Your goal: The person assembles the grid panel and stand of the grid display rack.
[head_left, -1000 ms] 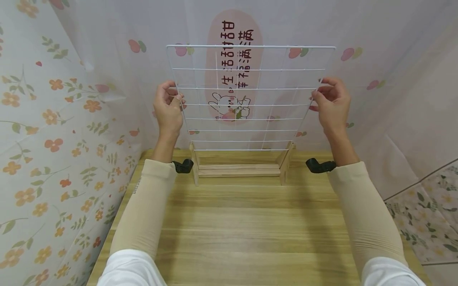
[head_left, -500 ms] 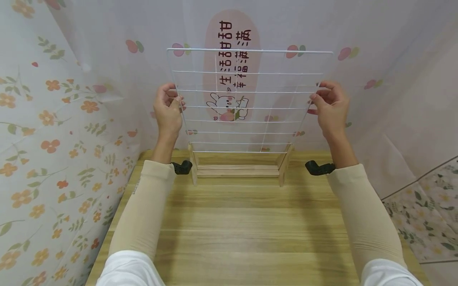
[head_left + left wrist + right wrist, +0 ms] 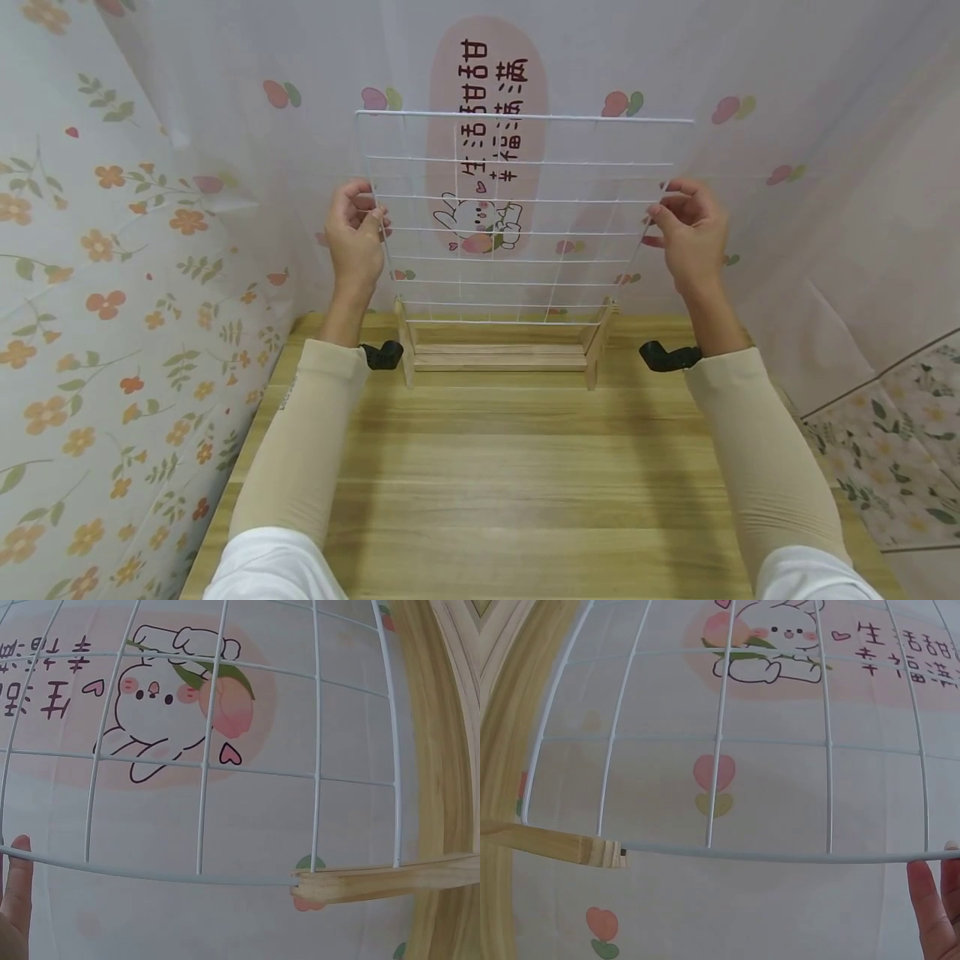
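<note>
A white wire grid panel (image 3: 525,117) stands up at the back, its lower end between the side posts of a small wooden stand (image 3: 501,363). My left hand (image 3: 356,242) pinches the panel's left side wire between thumb and fingers. At the same height, the right side wire is pinched by my right hand (image 3: 694,232). In the left wrist view the side wire meets the tip of a wooden post (image 3: 360,883). The right wrist view has the opposite wire meeting the other post (image 3: 562,844), with fingertips (image 3: 922,889) against the wire farther along.
The stand rests near the back of a wood-grain table (image 3: 480,492). Right behind the panel hangs a pale printed curtain (image 3: 585,50) with a rabbit picture and lettering. A flowered curtain (image 3: 150,275) borders the left side.
The panel's top bar has come down a little in the head view, and both hands have lowered slightly with it. Both keep their hold on the side wires.
</note>
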Demonstrator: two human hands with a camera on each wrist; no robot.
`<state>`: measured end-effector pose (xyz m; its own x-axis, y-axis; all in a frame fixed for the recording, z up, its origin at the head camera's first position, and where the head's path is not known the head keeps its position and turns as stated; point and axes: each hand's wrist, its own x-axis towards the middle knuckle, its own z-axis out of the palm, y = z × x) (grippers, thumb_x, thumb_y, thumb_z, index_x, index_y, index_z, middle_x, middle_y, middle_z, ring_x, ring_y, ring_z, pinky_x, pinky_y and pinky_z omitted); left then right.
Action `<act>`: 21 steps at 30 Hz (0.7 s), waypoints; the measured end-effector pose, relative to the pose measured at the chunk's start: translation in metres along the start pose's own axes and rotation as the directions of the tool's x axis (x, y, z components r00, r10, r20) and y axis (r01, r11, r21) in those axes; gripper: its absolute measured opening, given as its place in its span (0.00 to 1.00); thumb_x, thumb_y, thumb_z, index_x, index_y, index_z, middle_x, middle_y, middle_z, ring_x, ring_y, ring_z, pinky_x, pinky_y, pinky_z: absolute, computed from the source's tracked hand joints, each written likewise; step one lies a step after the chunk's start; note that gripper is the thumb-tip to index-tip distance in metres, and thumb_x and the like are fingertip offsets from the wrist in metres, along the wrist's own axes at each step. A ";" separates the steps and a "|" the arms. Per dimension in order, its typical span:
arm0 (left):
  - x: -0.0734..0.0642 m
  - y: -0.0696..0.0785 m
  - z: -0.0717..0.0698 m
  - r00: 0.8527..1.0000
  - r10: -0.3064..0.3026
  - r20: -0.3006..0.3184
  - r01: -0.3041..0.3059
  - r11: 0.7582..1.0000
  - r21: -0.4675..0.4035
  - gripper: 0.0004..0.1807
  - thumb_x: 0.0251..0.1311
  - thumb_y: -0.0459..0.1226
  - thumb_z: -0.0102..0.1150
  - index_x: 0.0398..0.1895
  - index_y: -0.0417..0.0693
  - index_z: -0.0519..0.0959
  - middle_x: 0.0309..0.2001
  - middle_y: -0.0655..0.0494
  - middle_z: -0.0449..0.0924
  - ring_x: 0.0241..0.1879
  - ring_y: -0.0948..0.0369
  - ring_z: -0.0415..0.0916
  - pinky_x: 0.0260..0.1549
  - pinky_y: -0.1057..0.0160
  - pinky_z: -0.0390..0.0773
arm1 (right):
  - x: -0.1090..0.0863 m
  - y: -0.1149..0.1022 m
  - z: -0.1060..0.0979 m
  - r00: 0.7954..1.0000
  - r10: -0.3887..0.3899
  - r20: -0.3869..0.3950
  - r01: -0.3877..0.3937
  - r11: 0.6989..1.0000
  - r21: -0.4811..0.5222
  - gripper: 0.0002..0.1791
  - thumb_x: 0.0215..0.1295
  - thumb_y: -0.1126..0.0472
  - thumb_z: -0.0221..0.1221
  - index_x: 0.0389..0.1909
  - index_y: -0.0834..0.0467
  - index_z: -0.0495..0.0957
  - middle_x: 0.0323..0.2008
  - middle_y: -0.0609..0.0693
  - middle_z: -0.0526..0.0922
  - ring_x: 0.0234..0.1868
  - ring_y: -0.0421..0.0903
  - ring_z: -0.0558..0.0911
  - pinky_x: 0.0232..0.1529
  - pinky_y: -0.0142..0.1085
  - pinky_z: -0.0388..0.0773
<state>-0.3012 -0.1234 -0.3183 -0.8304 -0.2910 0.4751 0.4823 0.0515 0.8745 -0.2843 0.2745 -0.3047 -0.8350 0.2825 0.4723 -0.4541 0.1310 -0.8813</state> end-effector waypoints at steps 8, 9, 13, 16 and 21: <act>-0.010 0.013 0.000 0.999 -0.049 0.005 0.049 0.999 -0.005 0.14 0.65 0.22 0.49 0.49 0.44 0.75 0.35 0.53 0.74 0.33 0.51 0.75 0.36 0.62 0.80 | -0.003 0.008 -0.002 1.000 0.020 0.016 -0.020 1.000 -0.004 0.14 0.63 0.70 0.61 0.50 0.60 0.77 0.33 0.47 0.78 0.34 0.44 0.82 0.31 0.36 0.81; -0.011 0.016 0.001 0.998 -0.055 0.005 0.055 0.998 -0.007 0.15 0.65 0.22 0.49 0.49 0.45 0.75 0.35 0.53 0.74 0.33 0.53 0.75 0.36 0.63 0.80 | -0.004 0.009 -0.002 1.000 0.021 0.016 -0.021 1.000 -0.003 0.14 0.63 0.70 0.61 0.50 0.61 0.77 0.33 0.47 0.78 0.34 0.44 0.82 0.31 0.36 0.81; -0.015 0.020 0.001 0.998 -0.057 0.008 0.057 0.998 -0.003 0.14 0.66 0.22 0.49 0.49 0.44 0.75 0.35 0.53 0.73 0.33 0.55 0.75 0.37 0.64 0.80 | -0.004 0.011 -0.002 1.000 0.026 0.018 -0.026 1.000 0.008 0.15 0.63 0.70 0.62 0.50 0.60 0.77 0.33 0.48 0.78 0.34 0.43 0.82 0.31 0.36 0.81; -0.016 0.019 0.001 0.998 -0.058 0.011 0.058 0.998 -0.002 0.14 0.66 0.22 0.48 0.50 0.44 0.75 0.36 0.53 0.73 0.34 0.54 0.75 0.38 0.62 0.79 | -0.004 0.012 -0.002 0.999 0.032 0.022 -0.032 0.999 0.026 0.14 0.62 0.70 0.62 0.50 0.60 0.77 0.33 0.48 0.78 0.34 0.44 0.82 0.30 0.36 0.81; -0.017 0.014 0.001 0.998 -0.056 0.018 0.057 0.998 -0.002 0.15 0.66 0.22 0.48 0.50 0.43 0.74 0.36 0.52 0.73 0.35 0.52 0.75 0.39 0.60 0.79 | -0.006 0.015 -0.003 0.999 0.036 0.031 -0.038 0.998 0.046 0.14 0.63 0.71 0.61 0.49 0.62 0.76 0.32 0.47 0.78 0.33 0.44 0.82 0.29 0.35 0.81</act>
<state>-0.2806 -0.1167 -0.3137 -0.8613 -0.2760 0.4267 0.4352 0.0330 0.8997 -0.2852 0.2777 -0.3204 -0.8601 0.2574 0.4405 -0.4362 0.0766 -0.8966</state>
